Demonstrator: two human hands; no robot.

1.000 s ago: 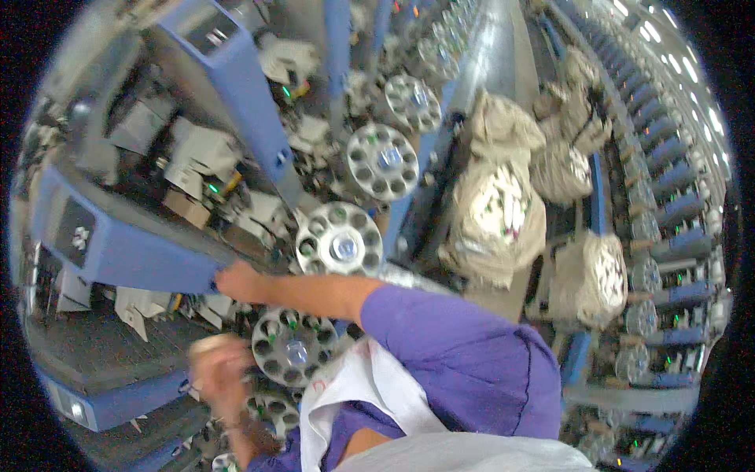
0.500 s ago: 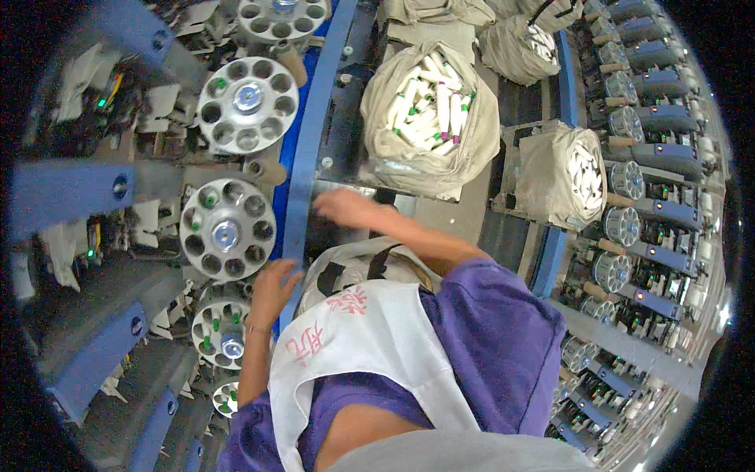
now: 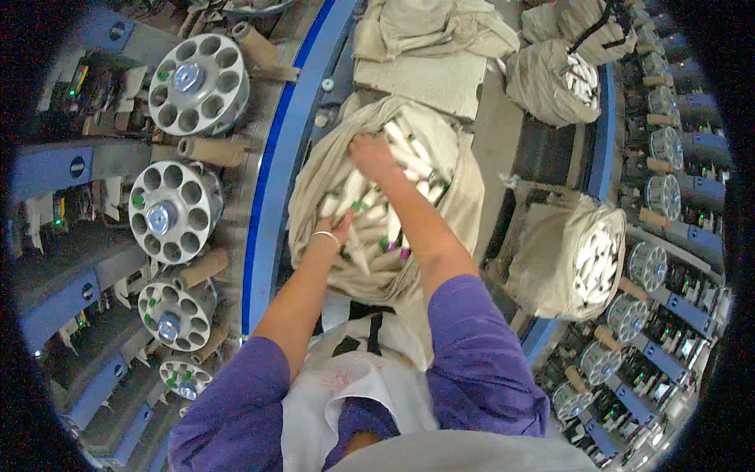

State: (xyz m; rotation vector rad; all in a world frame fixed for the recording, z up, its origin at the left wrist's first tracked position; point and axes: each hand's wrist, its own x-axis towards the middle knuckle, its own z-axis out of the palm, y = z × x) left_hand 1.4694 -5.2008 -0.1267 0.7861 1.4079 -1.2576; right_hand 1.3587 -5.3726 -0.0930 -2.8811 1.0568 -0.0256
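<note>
Both of my hands reach into a beige cloth sack heaped with white yarn bobbins, some with green or purple ends. My left hand is at the near left of the heap, its fingers closed around a bobbin with a green end; the fingers are partly hidden. Farther in, beside the sack's far left rim, my right hand points down among the bobbins. Its fingertips are blurred and hidden, so what it holds does not show.
Left of a blue rail stand winding units with round multi-hole magazines, some pockets holding green-ended bobbins. Brown paper tubes lie between them. More bobbin sacks sit to the right, before another machine row. Folded cloth lies ahead.
My view has shifted, and the sack now lies right in front of me. Both hands have moved from beside the rail into the sack; the left has closed around a bobbin.
</note>
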